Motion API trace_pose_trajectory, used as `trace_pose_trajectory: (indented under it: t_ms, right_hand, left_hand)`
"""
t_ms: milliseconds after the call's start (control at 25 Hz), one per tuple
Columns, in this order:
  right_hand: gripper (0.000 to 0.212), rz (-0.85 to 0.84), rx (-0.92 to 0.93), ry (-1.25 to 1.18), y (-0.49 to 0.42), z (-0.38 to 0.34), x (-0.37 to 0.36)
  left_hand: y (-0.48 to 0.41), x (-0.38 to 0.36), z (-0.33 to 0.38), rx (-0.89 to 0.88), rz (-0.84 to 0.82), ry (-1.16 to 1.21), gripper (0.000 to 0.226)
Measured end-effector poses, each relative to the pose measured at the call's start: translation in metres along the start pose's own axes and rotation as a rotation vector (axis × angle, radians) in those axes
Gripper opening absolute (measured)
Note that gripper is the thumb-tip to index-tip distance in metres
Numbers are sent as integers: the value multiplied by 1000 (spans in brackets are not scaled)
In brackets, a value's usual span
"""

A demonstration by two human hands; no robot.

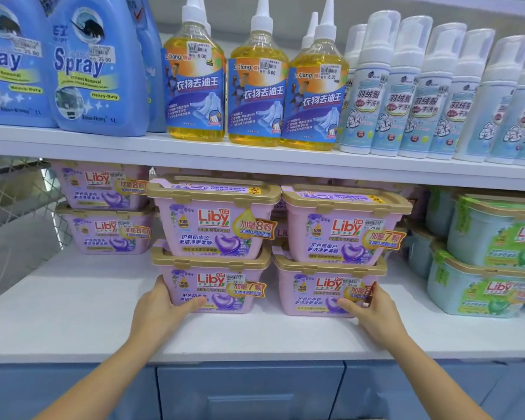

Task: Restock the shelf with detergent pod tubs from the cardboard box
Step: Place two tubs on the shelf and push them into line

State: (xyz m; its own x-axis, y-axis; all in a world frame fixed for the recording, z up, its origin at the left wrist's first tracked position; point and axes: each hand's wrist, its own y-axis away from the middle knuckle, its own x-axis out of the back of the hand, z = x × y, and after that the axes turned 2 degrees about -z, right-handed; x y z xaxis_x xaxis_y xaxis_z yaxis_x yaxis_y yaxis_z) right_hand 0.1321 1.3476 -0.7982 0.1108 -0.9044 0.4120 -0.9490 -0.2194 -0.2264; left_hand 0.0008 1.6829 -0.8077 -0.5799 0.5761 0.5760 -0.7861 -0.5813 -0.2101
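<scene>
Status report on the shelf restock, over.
Left hand grips lower left purple tub. Right hand grips lower right purple tub. Green tubs beside, right.

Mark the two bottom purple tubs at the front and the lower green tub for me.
Bottom-left purple tub point(217, 287): head view, on its front label.
Bottom-right purple tub point(315, 294): head view, on its front label.
Lower green tub point(467, 295): head view, on its front face.

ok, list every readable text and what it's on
"Spray", "Heavy-Duty", "25.00": blue jugs
"L-Xiang", "衣物去油王", "6.00": yellow bottles
"羽绒服", "干洗剂": white foam bottles
"Liby", "加量8颗", "加量7颗", "护色防串色", "29.00": purple tubs
"Liby": green tubs
Smaller print: too blurred to read.
</scene>
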Motion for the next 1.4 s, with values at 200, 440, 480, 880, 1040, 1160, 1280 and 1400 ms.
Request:
trace_pose_trajectory:
  t_ms: [200,440,480,880,1040,1160,1280,1400]
  right_hand:
    - [29,17,-12,16,-22,17,32]
    - [35,12,-39,12,-49,37,63]
    - [36,8,-35,18,-52,38,67]
    - [37,0,-33,29,-66,49,93]
    - [35,1,-61,0,-62,46,92]
    - [35,40,-92,4,-60,46,91]
    - [33,92,-111,33,-58,49,90]
    - [26,129,-138,43,-50,53,89]
  left_hand:
    - [-8,-37,26,2,-9,14,61]
    - [-18,-80,52,-2,3,45,56]
    - [-19,-85,56,-6,7,47,55]
    - [-24,-116,77,-14,15,4,63]
    - [-22,-118,79,-16,7,-8,64]
    - [-22,-116,77,-18,-26,-27,64]
    - [-24,-111,72,-49,-83,-53,63]
    - [-25,-103,63,-106,-156,-110,53]
